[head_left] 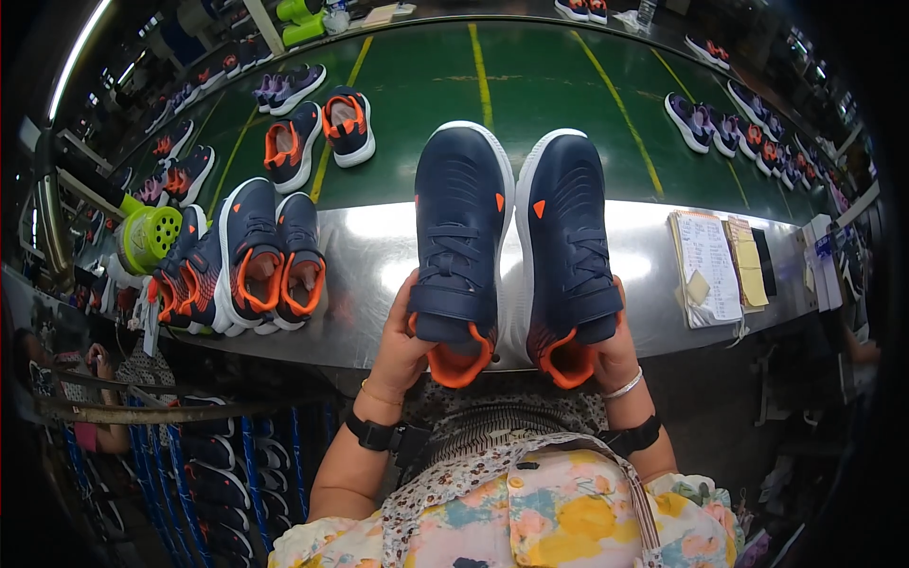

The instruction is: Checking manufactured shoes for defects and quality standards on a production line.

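Two navy sneakers with orange linings and white soles are held up side by side, toes pointing away from me. My left hand (401, 333) grips the left sneaker (459, 218) by its heel end. Around the heel of the right sneaker (571, 227), my right hand (617, 343) is closed in the same way. Both uppers face up, showing elastic laces, a strap and a small orange triangle. The inner edges of the two soles nearly meet. Most of my fingers are hidden beneath the shoes.
A metal ledge (365, 322) borders a green conveyor belt (426, 85) with yellow lines. Several navy sneakers (248, 256) crowd the ledge at left beside a lime-green perforated device (151, 239). A clipped notepad (705, 270) lies at right. A blue-barred shoe rack (213, 473) stands lower left.
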`<action>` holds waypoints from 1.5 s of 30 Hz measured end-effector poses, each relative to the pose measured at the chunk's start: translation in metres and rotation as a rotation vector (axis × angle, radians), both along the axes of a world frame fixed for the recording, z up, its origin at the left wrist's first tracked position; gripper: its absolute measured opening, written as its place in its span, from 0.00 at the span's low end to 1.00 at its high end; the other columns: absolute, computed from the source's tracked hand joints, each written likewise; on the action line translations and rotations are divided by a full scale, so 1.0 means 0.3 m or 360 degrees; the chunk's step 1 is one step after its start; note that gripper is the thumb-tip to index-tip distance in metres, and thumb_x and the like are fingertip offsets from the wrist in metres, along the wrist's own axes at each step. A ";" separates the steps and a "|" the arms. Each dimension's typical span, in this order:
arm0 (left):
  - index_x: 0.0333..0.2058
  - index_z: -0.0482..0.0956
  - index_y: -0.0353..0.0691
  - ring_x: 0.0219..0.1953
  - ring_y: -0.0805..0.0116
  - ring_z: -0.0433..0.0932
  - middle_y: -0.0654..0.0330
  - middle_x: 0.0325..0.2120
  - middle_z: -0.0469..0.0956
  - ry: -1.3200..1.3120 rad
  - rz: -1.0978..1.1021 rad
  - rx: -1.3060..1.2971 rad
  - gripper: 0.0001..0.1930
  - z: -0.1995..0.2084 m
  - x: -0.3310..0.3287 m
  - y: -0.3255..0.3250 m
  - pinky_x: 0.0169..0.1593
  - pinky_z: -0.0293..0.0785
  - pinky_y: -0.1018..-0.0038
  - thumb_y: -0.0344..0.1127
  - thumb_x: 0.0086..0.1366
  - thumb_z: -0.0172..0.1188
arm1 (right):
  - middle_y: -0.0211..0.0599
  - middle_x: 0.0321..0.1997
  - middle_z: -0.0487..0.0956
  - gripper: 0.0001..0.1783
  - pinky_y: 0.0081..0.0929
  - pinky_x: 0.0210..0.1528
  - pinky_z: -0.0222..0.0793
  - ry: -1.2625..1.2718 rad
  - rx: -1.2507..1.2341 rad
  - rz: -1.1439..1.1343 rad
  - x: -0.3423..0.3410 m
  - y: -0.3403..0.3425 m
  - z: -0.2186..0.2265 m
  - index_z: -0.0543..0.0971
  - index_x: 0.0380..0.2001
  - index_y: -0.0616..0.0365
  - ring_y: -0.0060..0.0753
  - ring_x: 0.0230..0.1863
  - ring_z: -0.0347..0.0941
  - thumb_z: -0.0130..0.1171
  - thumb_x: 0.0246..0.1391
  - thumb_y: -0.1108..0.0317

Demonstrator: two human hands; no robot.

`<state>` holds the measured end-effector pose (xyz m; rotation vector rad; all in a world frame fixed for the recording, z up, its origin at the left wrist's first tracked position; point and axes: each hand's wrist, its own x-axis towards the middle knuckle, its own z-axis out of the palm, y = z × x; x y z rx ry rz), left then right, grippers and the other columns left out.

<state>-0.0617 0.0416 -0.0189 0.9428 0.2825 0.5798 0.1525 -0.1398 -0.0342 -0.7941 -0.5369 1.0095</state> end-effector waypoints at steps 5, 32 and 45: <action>0.60 0.58 0.49 0.65 0.59 0.50 0.52 0.65 0.45 0.0078 0.0256 0.0697 0.39 -0.020 -0.005 0.011 0.64 0.54 0.66 0.18 0.49 0.58 | 0.42 0.65 0.52 0.40 0.34 0.63 0.55 -0.0648 -0.0066 -0.0322 -0.029 0.017 0.014 0.58 0.56 0.46 0.38 0.64 0.54 0.60 0.38 0.81; 0.52 0.72 0.51 0.65 0.48 0.49 0.48 0.62 0.47 0.0404 0.0759 0.1756 0.35 0.049 -0.032 0.025 0.61 0.60 0.64 0.20 0.40 0.62 | 0.48 0.62 0.51 0.38 0.43 0.65 0.44 -0.2024 -0.0281 -0.0899 -0.063 0.030 0.110 0.67 0.48 0.42 0.52 0.64 0.50 0.66 0.28 0.77; 0.59 0.59 0.34 0.58 0.58 0.64 0.45 0.54 0.65 0.0998 0.0354 0.1026 0.30 0.155 -0.046 0.129 0.58 0.59 0.69 0.28 0.55 0.52 | 0.55 0.61 0.60 0.32 0.35 0.61 0.56 -0.1105 -0.0079 -0.0413 0.105 -0.032 0.124 0.72 0.49 0.58 0.46 0.62 0.59 0.57 0.32 0.80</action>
